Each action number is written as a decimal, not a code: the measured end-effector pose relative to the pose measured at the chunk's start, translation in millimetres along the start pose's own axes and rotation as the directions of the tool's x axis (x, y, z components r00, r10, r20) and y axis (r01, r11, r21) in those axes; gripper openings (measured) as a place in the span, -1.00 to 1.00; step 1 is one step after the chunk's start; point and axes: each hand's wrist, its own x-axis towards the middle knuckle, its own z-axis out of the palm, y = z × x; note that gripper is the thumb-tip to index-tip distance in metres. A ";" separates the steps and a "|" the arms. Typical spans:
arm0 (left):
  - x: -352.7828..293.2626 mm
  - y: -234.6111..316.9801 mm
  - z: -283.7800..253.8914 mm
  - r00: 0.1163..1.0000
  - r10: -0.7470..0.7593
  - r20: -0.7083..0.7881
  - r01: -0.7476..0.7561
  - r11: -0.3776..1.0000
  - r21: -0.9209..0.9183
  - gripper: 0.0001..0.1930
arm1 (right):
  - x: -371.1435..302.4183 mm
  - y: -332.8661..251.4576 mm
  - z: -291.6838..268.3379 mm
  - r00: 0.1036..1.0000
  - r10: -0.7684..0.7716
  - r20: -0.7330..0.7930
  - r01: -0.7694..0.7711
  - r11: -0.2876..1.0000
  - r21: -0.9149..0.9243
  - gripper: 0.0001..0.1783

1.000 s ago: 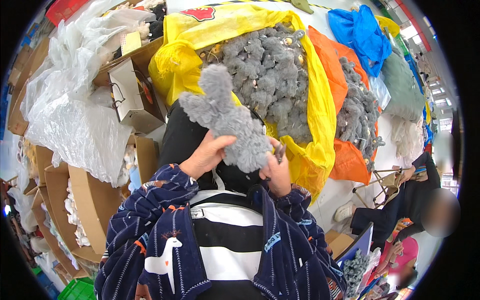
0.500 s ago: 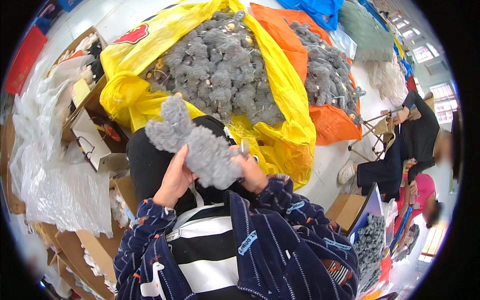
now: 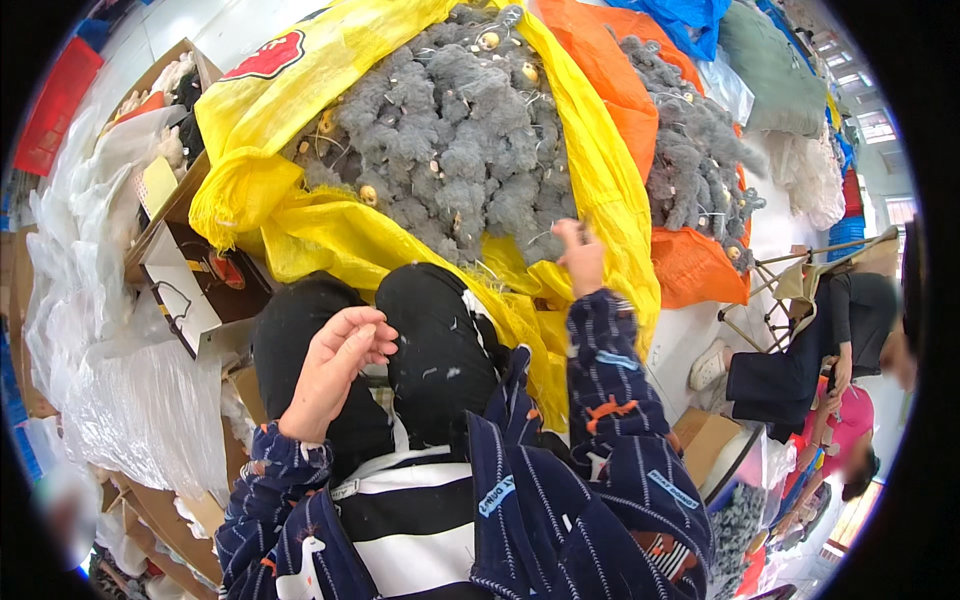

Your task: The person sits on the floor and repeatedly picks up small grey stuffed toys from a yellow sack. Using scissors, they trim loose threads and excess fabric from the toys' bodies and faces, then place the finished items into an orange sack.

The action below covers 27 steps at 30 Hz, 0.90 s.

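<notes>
My left hand [image 3: 340, 362] hovers above my left knee, fingers loosely bent and slightly apart, with nothing in it. My right hand [image 3: 582, 262] is stretched forward over the near right part of the yellow sack [image 3: 612, 215], its fingers curled. Whatever it may hold is hidden. The sack lies wide open before my knees, full of fluffy grey plush pieces [image 3: 455, 130] with loose threads and small pale round parts. To its right an orange sack [image 3: 692, 268] holds more such pieces. Above its right edge is a blurred grey plush piece [image 3: 735, 145].
Cardboard boxes and clear plastic sheeting [image 3: 140, 390] crowd my left side, with a white paper bag [image 3: 180, 290] among them. A red crate [image 3: 55, 105] stands far left. On the right, a person sits beside a folding stool [image 3: 770, 295]; another in pink is behind.
The grey plush piece has left my hands, and a blurred one now shows over the orange sack. My right hand has reached forward and right; the left stays near my knee, emptied.
</notes>
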 end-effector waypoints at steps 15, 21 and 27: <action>21.6 10.3 13.9 0.949 -0.296 0.110 0.301 0.953 -0.025 -0.81 | 83.9 84.0 176.0 0.821 -0.278 0.498 0.568 0.323 -0.757 -0.69; 21.9 13.2 15.9 0.943 -0.304 0.134 0.312 0.949 -0.046 -0.82 | 84.4 72.2 160.8 0.861 -0.285 0.421 0.508 0.493 -0.707 -0.63; 17.0 -2.7 15.3 0.960 -0.230 0.158 0.239 0.970 -0.042 -0.79 | 14.2 0.8 114.6 0.966 0.144 0.215 -0.194 0.953 0.232 -0.74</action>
